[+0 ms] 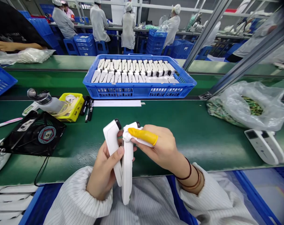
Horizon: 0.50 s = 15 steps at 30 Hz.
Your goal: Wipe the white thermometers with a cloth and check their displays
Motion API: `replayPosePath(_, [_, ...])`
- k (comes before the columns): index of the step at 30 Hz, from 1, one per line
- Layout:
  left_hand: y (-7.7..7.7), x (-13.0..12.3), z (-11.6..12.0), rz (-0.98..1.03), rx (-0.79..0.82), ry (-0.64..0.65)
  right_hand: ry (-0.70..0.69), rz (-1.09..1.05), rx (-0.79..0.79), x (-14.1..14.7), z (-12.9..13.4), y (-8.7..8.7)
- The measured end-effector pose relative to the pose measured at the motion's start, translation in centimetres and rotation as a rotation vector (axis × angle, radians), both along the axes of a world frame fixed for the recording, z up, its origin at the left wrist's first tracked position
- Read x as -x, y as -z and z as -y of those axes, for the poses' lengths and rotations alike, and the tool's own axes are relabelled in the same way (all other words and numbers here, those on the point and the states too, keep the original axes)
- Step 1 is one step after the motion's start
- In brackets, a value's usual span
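My left hand (106, 168) is closed around two white, gun-shaped infrared thermometers with black tips. One thermometer (112, 140) leans to the left, and the other thermometer (127, 168) stands nearly upright beside it. My right hand (159, 145), with a yellow finger cot (143, 136) on one finger, pinches a crumpled white cloth (127, 134). The cloth is pressed on the head of the upright thermometer and hides part of it. Both hands are above the near edge of the green work surface (170, 115).
Ahead stands a blue crate (139, 90) with rows of white thermometers. To the left are a black fan (36, 134), a pump bottle (51, 104), a yellow tray (76, 109) and markers (89, 111). Rightward lie a plastic bag (256, 103) and two thermometers (263, 147). Co-workers sit beyond.
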<state>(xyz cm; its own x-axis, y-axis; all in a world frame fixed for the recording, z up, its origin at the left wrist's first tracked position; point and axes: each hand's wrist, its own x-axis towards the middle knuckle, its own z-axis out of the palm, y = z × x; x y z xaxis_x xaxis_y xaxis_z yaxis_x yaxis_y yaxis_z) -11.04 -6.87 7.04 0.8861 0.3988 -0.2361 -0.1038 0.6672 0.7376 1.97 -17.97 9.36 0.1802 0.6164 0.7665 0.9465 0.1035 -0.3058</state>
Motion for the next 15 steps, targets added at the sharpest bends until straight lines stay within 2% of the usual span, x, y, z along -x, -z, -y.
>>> replayPosePath(4, [-0.3,-0.3,0.3,0.008,0.037,-0.049,-0.090,0.028,0.045,0.7,0.1,0.2])
replayPosePath(7, [-0.7,-0.7,0.4,-0.039,0.072,-0.067,-0.223,-0.038,0.065,1.5,0.5,0.2])
replayPosePath(10, [-1.0,-0.9,0.4,-0.095,0.087,-0.091,-0.371,-0.055,0.189,2.2,1.1,0.1])
replayPosePath(15, [-0.8,-0.8,0.3,-0.088,0.054,-0.123,-0.480,0.011,0.373,3.1,2.1,-0.3])
